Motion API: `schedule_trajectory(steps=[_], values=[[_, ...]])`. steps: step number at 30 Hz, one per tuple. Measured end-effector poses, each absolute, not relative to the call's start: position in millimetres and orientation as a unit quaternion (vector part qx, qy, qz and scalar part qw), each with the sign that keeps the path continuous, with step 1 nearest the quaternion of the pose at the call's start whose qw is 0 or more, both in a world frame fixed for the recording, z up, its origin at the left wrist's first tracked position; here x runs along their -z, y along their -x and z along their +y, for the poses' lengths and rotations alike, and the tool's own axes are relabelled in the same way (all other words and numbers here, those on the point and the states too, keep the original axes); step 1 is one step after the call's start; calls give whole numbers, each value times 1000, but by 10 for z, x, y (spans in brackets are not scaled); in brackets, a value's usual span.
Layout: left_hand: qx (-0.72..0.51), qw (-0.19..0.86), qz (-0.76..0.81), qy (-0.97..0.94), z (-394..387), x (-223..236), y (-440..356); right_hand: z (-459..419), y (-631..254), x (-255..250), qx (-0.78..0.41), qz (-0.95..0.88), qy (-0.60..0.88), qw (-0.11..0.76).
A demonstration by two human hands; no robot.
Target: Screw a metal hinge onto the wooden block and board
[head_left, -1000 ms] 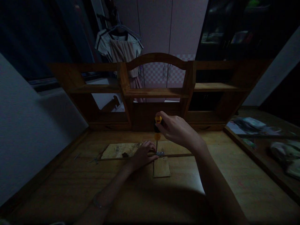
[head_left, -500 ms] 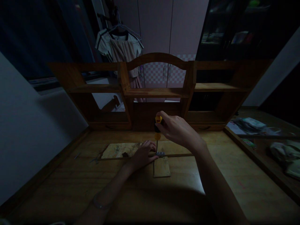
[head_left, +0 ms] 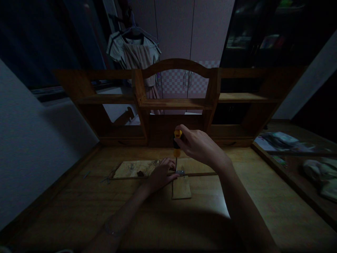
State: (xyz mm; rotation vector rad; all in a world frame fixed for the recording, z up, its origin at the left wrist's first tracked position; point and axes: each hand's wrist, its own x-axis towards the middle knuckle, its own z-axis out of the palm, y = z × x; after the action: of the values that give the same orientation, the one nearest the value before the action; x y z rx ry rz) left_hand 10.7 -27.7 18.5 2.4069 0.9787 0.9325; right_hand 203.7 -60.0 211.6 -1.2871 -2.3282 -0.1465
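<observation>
The left hand (head_left: 162, 173) lies with fingers bent over the long board (head_left: 134, 169), hiding part of it; whether they pinch the hinge (head_left: 180, 173) — small, dim — I cannot tell; the right hand's fingers grip the upright screwdriver (head_left: 177, 144), its tip at the hinge, the exact contact unclear; beyond stands the shelf (head_left: 175, 103).

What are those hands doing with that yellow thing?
The right hand holds a yellow and black screwdriver upright, its tip down at a small metal piece. The left hand rests beside that piece, on the long board. A small square board lies on the near side of the metal piece, on the wooden tabletop.
</observation>
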Motion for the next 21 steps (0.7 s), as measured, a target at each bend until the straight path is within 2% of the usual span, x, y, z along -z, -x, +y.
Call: schedule_trajectory(steps=[21], values=[[-336, 209, 383, -834, -257, -161, -116, -614, -2046, -2135, 47, -850, 470, 232]])
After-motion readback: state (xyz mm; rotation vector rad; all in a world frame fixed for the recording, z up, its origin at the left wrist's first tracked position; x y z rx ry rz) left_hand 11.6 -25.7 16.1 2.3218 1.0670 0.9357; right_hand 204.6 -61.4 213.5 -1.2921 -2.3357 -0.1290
